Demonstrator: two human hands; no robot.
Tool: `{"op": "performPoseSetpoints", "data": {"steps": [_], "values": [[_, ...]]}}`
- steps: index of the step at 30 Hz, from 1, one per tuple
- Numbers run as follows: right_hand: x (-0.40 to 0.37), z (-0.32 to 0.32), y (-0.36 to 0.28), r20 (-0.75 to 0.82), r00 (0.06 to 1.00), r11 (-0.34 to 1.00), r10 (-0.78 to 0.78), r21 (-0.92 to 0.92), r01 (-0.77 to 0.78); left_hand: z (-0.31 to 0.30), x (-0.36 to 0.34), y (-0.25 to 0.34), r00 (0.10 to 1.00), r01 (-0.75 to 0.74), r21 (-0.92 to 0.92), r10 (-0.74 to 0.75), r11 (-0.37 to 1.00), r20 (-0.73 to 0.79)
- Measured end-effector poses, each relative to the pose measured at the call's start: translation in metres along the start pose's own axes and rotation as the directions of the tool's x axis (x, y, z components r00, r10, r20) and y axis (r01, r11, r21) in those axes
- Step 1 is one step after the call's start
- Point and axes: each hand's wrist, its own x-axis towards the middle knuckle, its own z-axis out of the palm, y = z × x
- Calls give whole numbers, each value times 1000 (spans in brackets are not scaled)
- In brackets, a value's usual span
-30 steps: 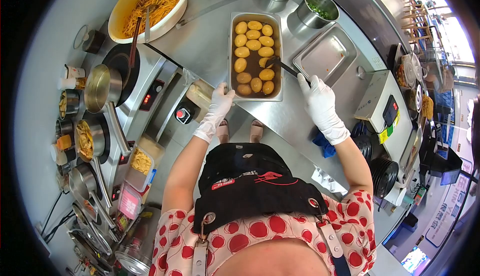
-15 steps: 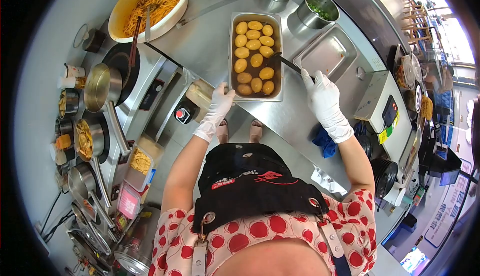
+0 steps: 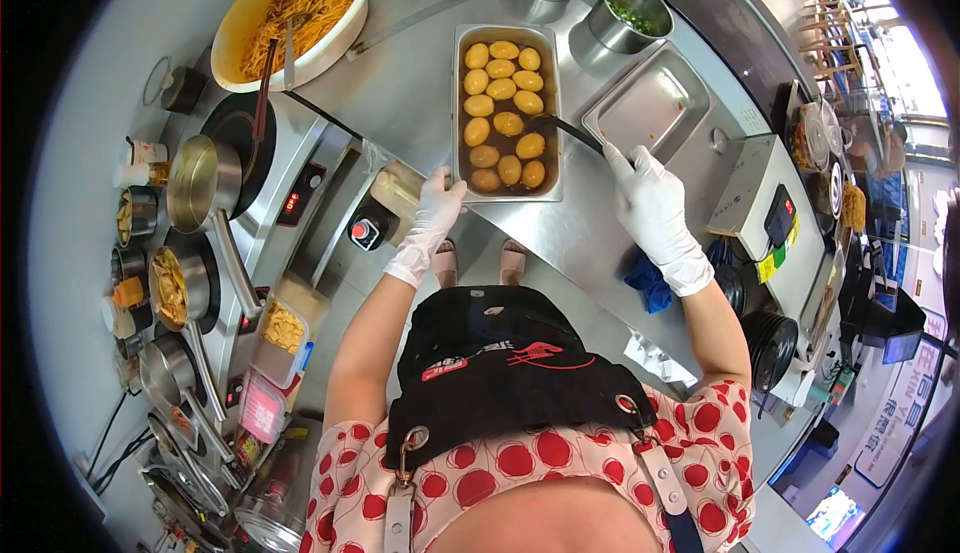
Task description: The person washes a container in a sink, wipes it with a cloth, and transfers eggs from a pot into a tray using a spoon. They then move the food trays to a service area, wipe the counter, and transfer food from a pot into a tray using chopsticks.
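Observation:
A steel tray holds several brown eggs in dark liquid. At its lower left corner my left hand, in a white glove, has its fingers closed on the tray's rim. To the right of the tray my gloved right hand is wrapped round the handle of a black ladle. The ladle's head dips into the liquid among the eggs at the tray's right side.
An empty shallow tray lies to the right, near a pot of chopped greens. A white tub of orange shreds stands at the upper left. Saucepans line the left side. A boxy device sits at right.
The ladle's head has moved slightly down in the tray, and my right hand has shifted a little down and right. My left hand stays at the tray's corner.

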Motion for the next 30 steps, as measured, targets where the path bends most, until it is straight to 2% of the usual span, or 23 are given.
{"op": "performPoseSetpoints", "data": {"steps": [3, 8, 11, 13, 20, 23, 25, 30], "values": [[-5, -5, -1, 11, 1000, 1000, -4, 26, 4, 2, -3, 5, 999, 43, -71, -43, 997, -1], [-11, -7, -3, 43, 999, 999, -24, 32, 23, 3, -2, 4, 999, 43, -83, -45, 996, -16], [-13, -2, -1, 18, 996, 991, -92, 100, 89, 2, -4, 6, 999, 49, -86, -50, 995, -14], [-15, 4, 0, 61, 994, 990, -95, 115, 87, 2, -3, 6, 999, 49, -84, -50, 995, -15], [-17, 16, -1, 70, 991, 992, -111, 70, 106, 2, 1, 0, 999, 23, -72, -25, 997, -21], [-13, 7, -1, 60, 995, 995, -74, 73, 70, 2, 1, 0, 1000, -4, -65, 2, 998, -26], [-9, 6, -2, -8, 999, 999, -36, 22, 36, 2, 2, -2, 999, -26, -53, 25, 998, -27], [0, 28, -5, -38, 999, 1000, -16, -5, 16, 3, 3, -5, 1000, 16, -119, -19, 993, -18]]}}
